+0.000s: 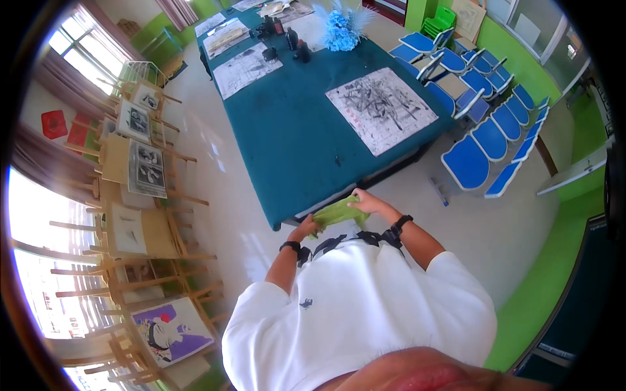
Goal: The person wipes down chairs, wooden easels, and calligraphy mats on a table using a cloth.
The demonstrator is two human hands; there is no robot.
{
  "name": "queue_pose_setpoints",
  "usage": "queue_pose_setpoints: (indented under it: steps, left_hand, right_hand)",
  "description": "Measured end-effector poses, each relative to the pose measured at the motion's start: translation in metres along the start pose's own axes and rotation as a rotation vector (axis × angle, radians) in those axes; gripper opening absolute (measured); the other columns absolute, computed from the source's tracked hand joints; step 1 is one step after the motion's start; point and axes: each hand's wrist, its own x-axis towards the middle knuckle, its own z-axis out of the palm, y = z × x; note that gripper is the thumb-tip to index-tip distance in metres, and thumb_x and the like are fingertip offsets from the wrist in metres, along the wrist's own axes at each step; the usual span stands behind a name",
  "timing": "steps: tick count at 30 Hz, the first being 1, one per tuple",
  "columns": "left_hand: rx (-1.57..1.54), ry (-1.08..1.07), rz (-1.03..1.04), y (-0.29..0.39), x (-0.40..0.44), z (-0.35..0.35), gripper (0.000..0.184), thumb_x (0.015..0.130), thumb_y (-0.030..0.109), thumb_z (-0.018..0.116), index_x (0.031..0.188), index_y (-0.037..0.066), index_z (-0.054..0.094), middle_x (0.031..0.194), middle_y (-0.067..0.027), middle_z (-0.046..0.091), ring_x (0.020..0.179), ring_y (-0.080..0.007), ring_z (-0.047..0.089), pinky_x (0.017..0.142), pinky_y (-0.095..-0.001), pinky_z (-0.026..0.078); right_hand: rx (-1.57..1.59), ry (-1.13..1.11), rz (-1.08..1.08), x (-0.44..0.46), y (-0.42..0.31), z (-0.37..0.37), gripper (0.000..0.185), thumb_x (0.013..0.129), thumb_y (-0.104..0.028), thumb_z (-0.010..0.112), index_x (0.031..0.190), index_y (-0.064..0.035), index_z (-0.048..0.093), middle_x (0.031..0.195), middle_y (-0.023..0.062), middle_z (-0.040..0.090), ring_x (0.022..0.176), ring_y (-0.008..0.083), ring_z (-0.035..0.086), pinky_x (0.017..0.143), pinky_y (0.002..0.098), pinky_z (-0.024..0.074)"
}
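Observation:
A yellow-green cloth (336, 212) is stretched between my two hands, close in front of my waist. My left hand (304, 228) grips its left end, and my right hand (366, 201) holds the upper right part with the fingers closed on it. Just beyond the cloth is the near edge of a long table with a dark green cover (287, 156). An ink-smeared white sheet (382, 107) lies on the table's right side.
Dark bottles (291, 39) and a blue flower arrangement (342, 31) stand farther down the table, among more stained sheets (246, 68). Wooden easels with drawings (147, 168) line the left wall. Blue chairs (471, 159) crowd the right side.

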Motion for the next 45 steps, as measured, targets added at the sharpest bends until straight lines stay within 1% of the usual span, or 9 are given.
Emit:
queue_pose_setpoints:
  steps: [4, 10, 15, 19, 25, 30, 33, 38, 45]
  left_hand:
    - [-0.283, 0.333, -0.062, 0.009, 0.01, -0.041, 0.058, 0.081, 0.006, 0.067, 0.121, 0.004, 0.026, 0.092, -0.0187, 0.062, 0.068, -0.023, 0.066, 0.06, -0.0367, 0.055]
    - [0.177, 0.443, -0.112, -0.043, 0.028, -0.106, 0.07, 0.072, 0.015, 0.077, 0.122, 0.002, 0.031, 0.084, -0.0171, 0.065, 0.07, -0.029, 0.068, 0.058, -0.0362, 0.055]
    - [0.062, 0.404, -0.165, -0.016, 0.04, -0.144, 0.055, 0.077, 0.012, 0.068, 0.121, 0.003, 0.036, 0.109, -0.0229, 0.062, 0.082, -0.0395, 0.067, 0.062, -0.0463, 0.055]
    - [0.666, 0.476, -0.075, -0.018, 0.045, -0.169, 0.039, 0.082, 0.017, 0.059, 0.119, 0.013, 0.047, 0.112, -0.0222, 0.06, 0.094, -0.0423, 0.063, 0.078, -0.0541, 0.05]
    - [1.152, 0.565, -0.129, -0.027, 0.047, -0.175, 0.044, 0.08, 0.024, 0.062, 0.122, 0.017, 0.051, 0.12, -0.017, 0.046, 0.116, -0.0403, 0.043, 0.094, -0.0546, 0.037]
    - [0.746, 0.635, -0.24, 0.017, 0.09, -0.165, 0.067, 0.079, 0.043, 0.068, 0.126, 0.004, 0.041, 0.123, -0.021, 0.045, 0.114, -0.0453, 0.047, 0.087, -0.0539, 0.046]
    - [0.561, 0.386, -0.275, 0.019, 0.134, -0.161, 0.071, 0.077, 0.045, 0.072, 0.125, 0.004, 0.041, 0.129, -0.025, 0.043, 0.118, -0.0475, 0.047, 0.085, -0.0535, 0.049]
    - [0.797, 0.1, 0.18, 0.017, 0.158, -0.142, 0.065, 0.077, 0.04, 0.072, 0.128, 0.01, 0.045, 0.134, -0.0255, 0.043, 0.124, -0.0402, 0.046, 0.096, -0.0529, 0.044]
    - [0.996, 0.365, -0.047, -0.007, 0.123, -0.17, 0.053, 0.079, 0.039, 0.069, 0.125, 0.017, 0.054, 0.14, -0.0135, 0.041, 0.129, -0.0357, 0.042, 0.098, -0.0531, 0.042]
  right_hand:
    - [-0.1, -0.134, -0.062, 0.07, -0.002, 0.01, 0.066, 0.082, -0.046, 0.07, 0.123, 0.0034, 0.055, 0.113, 0.0228, 0.064, 0.1, 0.0306, 0.063, 0.081, 0.0379, 0.0507]
    - [-0.392, -0.674, 0.008, 0.105, -0.041, 0.018, 0.061, 0.073, -0.054, 0.073, 0.101, 0.0002, 0.069, 0.098, 0.0201, 0.069, 0.088, 0.0312, 0.067, 0.078, 0.041, 0.0522]
    - [-0.485, -0.558, 0.085, 0.154, -0.037, 0.031, 0.051, 0.072, -0.045, 0.075, 0.095, -0.0005, 0.071, 0.095, 0.0164, 0.07, 0.082, 0.0274, 0.068, 0.072, 0.0378, 0.053]
    - [0.26, -0.189, 0.26, 0.19, -0.015, 0.027, 0.043, 0.075, -0.028, 0.073, 0.103, 0.0032, 0.065, 0.09, 0.0129, 0.069, 0.071, 0.0212, 0.068, 0.06, 0.0352, 0.0532]
    - [0.073, -0.08, 0.392, 0.204, -0.026, 0.038, 0.046, 0.078, -0.012, 0.063, 0.121, -0.001, 0.05, 0.09, 0.0198, 0.067, 0.076, 0.0284, 0.068, 0.067, 0.0388, 0.0534]
    - [-0.036, 0.041, 0.168, 0.2, 0.002, 0.075, 0.046, 0.078, -0.007, 0.059, 0.123, -0.0103, 0.057, 0.1, 0.0203, 0.068, 0.085, 0.0339, 0.068, 0.078, 0.0412, 0.0533]
    - [-0.042, 0.025, 0.157, 0.202, 0.002, 0.079, 0.026, 0.076, -0.015, 0.058, 0.098, -0.0106, 0.072, 0.101, 0.0198, 0.067, 0.095, 0.0383, 0.064, 0.086, 0.0431, 0.0509]
    - [0.042, 0.369, 0.221, 0.206, -0.023, 0.074, 0.037, 0.077, -0.019, 0.061, 0.113, -0.0109, 0.066, 0.101, 0.0203, 0.067, 0.097, 0.0387, 0.064, 0.085, 0.0434, 0.0515]
    - [-0.082, -0.024, 0.271, 0.211, -0.001, 0.114, 0.047, 0.079, -0.022, 0.061, 0.125, -0.013, 0.061, 0.111, 0.02, 0.065, 0.101, 0.0384, 0.062, 0.088, 0.0439, 0.0503]
